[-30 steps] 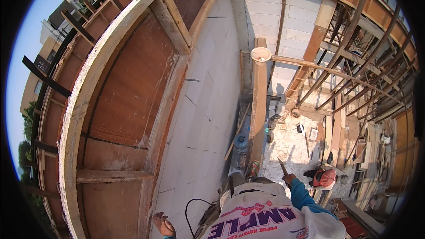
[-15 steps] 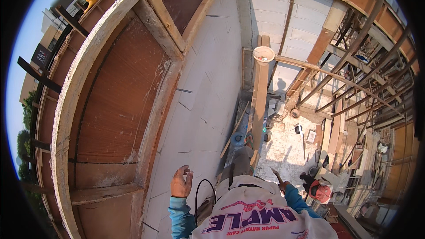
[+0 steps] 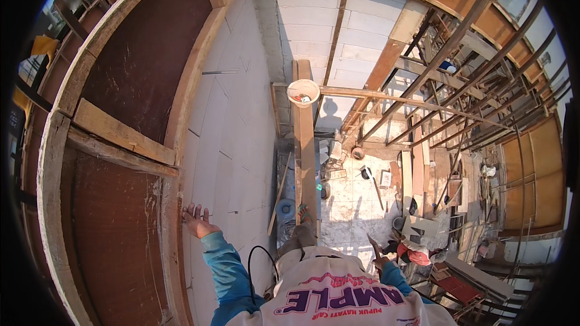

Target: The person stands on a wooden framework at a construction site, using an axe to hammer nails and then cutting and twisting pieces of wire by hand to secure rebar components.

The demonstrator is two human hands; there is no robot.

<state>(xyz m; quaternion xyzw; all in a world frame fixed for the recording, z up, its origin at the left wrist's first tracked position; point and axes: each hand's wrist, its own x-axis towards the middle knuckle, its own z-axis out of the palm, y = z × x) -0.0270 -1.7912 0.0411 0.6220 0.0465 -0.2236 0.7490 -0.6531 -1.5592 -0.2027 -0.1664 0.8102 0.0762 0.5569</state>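
Observation:
My left hand (image 3: 198, 222) reaches out with its fingers spread. Its fingertips are at the wooden edge (image 3: 175, 205) of the brown formwork panel (image 3: 115, 223), and it holds nothing. Low on the right, my right hand (image 3: 380, 261) is closed around a slim, brownish tool (image 3: 374, 245) that points up and away; its exact kind is unclear. One of my feet (image 3: 304, 212) is on a long narrow plank (image 3: 307, 157). Farther along that plank stands a pale bucket (image 3: 303, 92) with small things inside, some reddish.
A white block wall (image 3: 241, 145) runs along my left. Far below, the floor (image 3: 347, 208) holds scattered tools and boards. A person in a red cap (image 3: 417, 255) is low on the right. Slanting wooden poles (image 3: 462, 78) crowd the right; a crossbar (image 3: 393, 93) spans near the bucket.
My left hand has moved left and forward to the formwork's edge. The view has shifted, bringing the formwork nearer. My right hand keeps its tool.

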